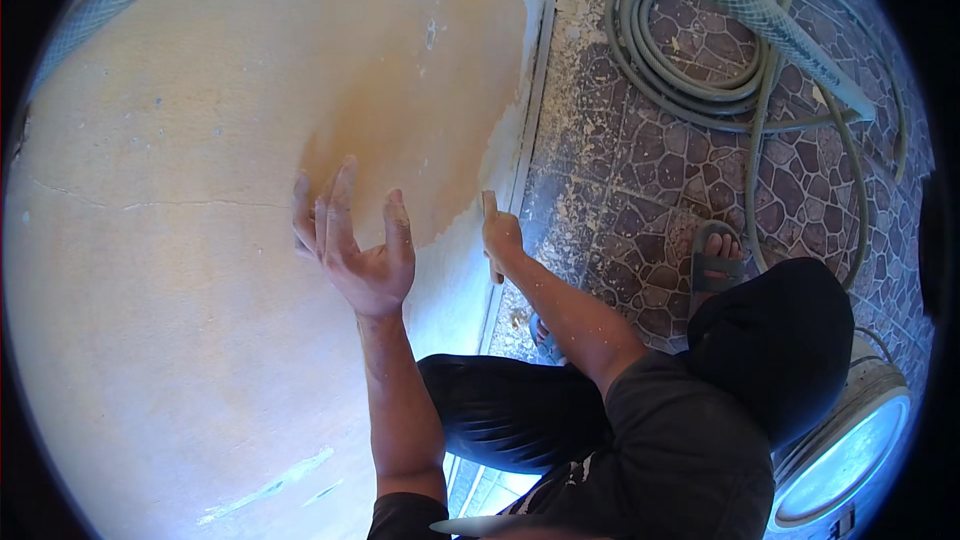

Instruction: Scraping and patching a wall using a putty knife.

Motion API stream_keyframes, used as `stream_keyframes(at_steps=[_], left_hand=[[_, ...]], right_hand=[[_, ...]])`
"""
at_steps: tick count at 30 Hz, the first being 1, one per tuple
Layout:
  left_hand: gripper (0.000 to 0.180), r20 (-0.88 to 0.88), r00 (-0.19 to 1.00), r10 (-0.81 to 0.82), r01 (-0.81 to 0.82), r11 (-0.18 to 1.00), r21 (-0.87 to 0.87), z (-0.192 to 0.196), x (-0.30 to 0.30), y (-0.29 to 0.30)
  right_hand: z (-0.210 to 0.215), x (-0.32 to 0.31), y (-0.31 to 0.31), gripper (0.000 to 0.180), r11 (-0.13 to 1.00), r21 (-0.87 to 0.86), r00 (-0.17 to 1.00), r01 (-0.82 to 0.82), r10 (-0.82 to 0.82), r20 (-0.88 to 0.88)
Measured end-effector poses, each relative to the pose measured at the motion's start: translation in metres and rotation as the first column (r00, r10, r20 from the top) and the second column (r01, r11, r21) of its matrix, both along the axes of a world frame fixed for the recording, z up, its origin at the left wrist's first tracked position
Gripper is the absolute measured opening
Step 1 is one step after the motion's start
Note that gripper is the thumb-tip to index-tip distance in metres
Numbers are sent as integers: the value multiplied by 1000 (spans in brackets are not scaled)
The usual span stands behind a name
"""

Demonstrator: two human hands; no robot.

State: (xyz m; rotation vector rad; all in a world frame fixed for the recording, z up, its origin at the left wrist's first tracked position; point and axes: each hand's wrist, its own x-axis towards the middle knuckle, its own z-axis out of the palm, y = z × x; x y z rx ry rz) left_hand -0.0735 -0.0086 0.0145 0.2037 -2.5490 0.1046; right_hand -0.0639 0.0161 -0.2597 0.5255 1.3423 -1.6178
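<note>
My left hand (368,265) is raised in front of a cream wall (180,290), its fingers spread and curved, with nothing in it. Whether its fingertips touch the wall I cannot tell. Low by the wall's bottom edge, my right hand (504,240) is closed around a small flat tan tool (488,204). Its end shows above my fingers; the rest is hidden in my grip, so its exact kind is unclear. Beside both hands, a darker tan patch (410,130) on the wall has a ragged edge along a paler strip.
Pale flakes (575,210) litter the stone-patterned floor (800,170) along the wall. A coiled hose (640,60) lies at the upper right, and a thick mesh-patterned hose (740,0) crosses the top. A large round container (845,455) stands beside my leg at the lower right.
</note>
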Motion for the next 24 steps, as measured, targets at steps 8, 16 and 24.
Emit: stream_keyframes(at_steps=[8, 16, 24], left_hand=[[45, 8, 1000, 17, -17, 1000, 7, 8, 11, 4], [50, -9, 999, 31, -31, 1000, -1, 11, 7, 1], [45, 52, 994, 98, -93, 991, -91, 5, -4, 8]], right_hand=[[-1, -27, -5, 82, 999, 19, 999, 32, -31, -33], [22, -41, -1, 83, 995, -76, 988, 60, -48, 148], [-5, 18, -8, 88, 994, 33, 995, -100, 101, -12]])
